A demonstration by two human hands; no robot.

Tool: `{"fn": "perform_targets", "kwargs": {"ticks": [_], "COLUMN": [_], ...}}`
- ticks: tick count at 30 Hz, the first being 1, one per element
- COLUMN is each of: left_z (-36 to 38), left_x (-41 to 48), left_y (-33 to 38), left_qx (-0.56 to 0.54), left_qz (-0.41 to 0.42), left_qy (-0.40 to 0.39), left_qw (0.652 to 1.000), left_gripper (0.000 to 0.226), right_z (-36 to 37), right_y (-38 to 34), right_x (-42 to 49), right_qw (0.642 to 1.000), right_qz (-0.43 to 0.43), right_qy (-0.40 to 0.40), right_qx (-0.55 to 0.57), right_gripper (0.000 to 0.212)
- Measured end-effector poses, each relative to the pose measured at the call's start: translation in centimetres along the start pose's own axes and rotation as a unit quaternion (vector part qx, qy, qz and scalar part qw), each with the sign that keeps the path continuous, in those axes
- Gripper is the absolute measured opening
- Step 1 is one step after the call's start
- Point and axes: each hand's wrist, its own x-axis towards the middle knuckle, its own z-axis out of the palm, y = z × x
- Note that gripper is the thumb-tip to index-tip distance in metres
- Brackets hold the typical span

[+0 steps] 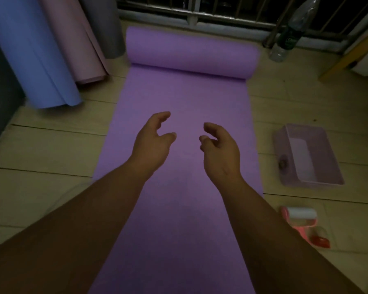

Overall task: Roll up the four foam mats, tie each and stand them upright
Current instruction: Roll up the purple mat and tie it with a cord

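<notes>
Left of the half-unrolled purple foam mat (180, 98) stand a blue rolled foam mat (30, 60), a pink rolled foam mat (72, 39) and a grey rolled foam mat (107, 28). Right of it lie a lilac rectangular plastic tray (283, 149) and, nearer, a pink-handled lint roller (301, 217); beyond its far right corner, a clear plastic bottle (289, 37).

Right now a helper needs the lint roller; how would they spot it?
Find the long purple foam mat on the floor. Right of it sits a lilac plastic tray; nearer the camera lies the white roller, the only thing with a pink handle.
</notes>
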Motion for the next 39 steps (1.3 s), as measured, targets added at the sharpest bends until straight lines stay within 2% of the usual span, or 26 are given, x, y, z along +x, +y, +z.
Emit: {"fn": "perform_targets", "kwargs": {"ticks": [5,13,25,39], "left_z": [2.9,3.1,6.3,2.6], "left_x": [0.7,1.2,-1.2,-2.0], "left_y": [-1.8,-3.3,-2.7,-4.5], "left_qx": [-0.01,-0.019,0.024,0.033], "left_qz": [0.026,0.03,0.064,0.05], "left_qy": [-0.01,0.006,-0.043,-0.015], "left_qw": [1.0,0.999,0.997,0.998], "left_gripper": [0.049,0.046,0.048,0.047], "right_z": [0.1,-1.8,-2.9,-0.8], "right_y": [2.3,4.0,3.7,5.0], "right_x": [1.8,2.6,1.0,-1.1], "right_qw": [0.998,0.993,0.995,0.998], "right_qz": [-0.034,-0.057,-0.058,-0.044], "right_qy": [0.04,0.082,0.062,0.039], "right_qx": [0.032,0.066,0.052,0.036], "right_gripper": [0.03,0.028,0.029,0.027]}}
